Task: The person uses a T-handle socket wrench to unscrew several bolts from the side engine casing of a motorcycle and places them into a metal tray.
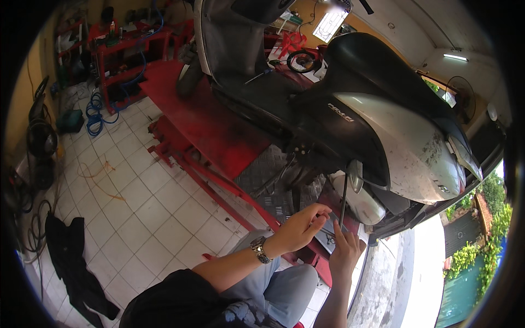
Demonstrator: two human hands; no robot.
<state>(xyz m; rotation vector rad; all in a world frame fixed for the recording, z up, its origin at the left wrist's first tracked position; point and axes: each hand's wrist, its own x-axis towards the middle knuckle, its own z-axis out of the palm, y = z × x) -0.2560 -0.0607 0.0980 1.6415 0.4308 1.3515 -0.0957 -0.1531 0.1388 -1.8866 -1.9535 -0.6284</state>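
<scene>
Here, below the rear flank of the silver-and-black scooter (410, 136), the left hand (301, 228), fingers half curled, lies just beside the lower end of a dark slender rod (344, 201), which slants up to the scooter's silver side fitting, apparently a folded footrest (355, 176); the right hand (346, 252) raises its index finger to the rod's lower end. The hands are close together but apart; whether either grips the rod cannot be told. A loose hold could let the rod slip or swing against the scooter's bodywork, and a sudden release could drive the knuckles into metal below it. Farther around, left to right: a dark garment (68, 257) lies on the tiles well left of the scooter; a coiled blue hose (95, 117) lies left of its front wheel; the red lift (191, 117) extends beneath it, its frame crowding the space under the hands; a screwdriver (259, 75) rests on its footboard; and the silver exhaust cover (361, 205), low on its rear, limits room right of the rod.
</scene>
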